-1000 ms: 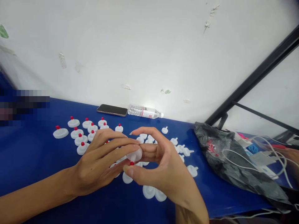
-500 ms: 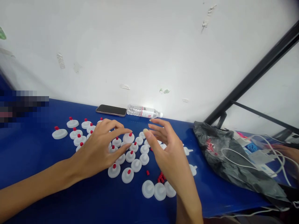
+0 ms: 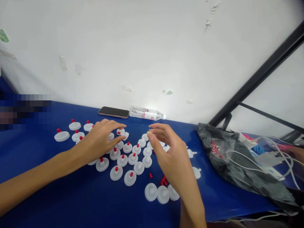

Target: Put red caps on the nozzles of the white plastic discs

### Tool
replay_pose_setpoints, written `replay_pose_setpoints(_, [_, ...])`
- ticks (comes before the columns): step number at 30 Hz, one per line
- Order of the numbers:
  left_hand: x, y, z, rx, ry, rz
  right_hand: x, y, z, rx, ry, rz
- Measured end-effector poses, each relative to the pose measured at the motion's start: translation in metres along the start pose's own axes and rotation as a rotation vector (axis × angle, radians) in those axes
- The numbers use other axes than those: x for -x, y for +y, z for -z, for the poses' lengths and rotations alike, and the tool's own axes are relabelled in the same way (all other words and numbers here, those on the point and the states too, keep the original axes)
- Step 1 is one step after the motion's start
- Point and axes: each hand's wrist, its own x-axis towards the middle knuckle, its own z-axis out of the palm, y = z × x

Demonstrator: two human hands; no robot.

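Note:
Many white plastic discs lie on the blue table (image 3: 35, 158). Several discs carry red caps (image 3: 116, 172); three bare discs (image 3: 162, 193) sit at the front, beside loose red caps (image 3: 163, 180). My left hand (image 3: 101, 141) reaches over the capped discs, with a capped disc (image 3: 122, 132) pinched between thumb and forefinger. My right hand (image 3: 169, 155) hovers over the bare discs (image 3: 144, 137) in the middle. Its fingers are loosely curled and apart, and nothing shows between them.
A phone (image 3: 114, 111) and a lying water bottle (image 3: 147, 113) rest against the wall at the back. A black plastic bag (image 3: 237, 164) with white cables (image 3: 268, 164) fills the right side, under a slanted black bar (image 3: 256, 76). Another person's hand (image 3: 296, 152) shows at the right edge.
The hands were together pressing a red cap onto a disc. They have parted: the left carried the capped disc back and left, the right moved over the bare discs.

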Motion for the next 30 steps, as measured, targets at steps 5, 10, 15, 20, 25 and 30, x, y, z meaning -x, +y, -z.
replay_pose_setpoints(5, [0.002,0.002,0.0,-0.003,0.027,-0.065,-0.003,0.005,0.016,0.092,0.018,0.019])
replay_pose_setpoints(10, [0.006,0.002,-0.006,-0.016,0.099,-0.159,-0.004,0.018,0.033,0.305,0.0,-0.045])
replay_pose_setpoints(15, [0.009,0.001,-0.009,-0.018,0.124,-0.245,-0.007,0.029,0.041,0.49,-0.089,-0.092])
replay_pose_setpoints(20, [0.01,0.005,-0.005,-0.003,0.14,-0.323,-0.013,0.03,0.043,0.637,-0.194,-0.224])
replay_pose_setpoints(25, [0.012,0.02,0.003,0.031,0.188,-0.425,-0.02,0.029,0.04,0.646,-0.252,-0.254])
replay_pose_setpoints(30, [0.016,0.035,0.007,0.074,0.23,-0.543,-0.021,0.029,0.038,0.622,-0.275,-0.243])
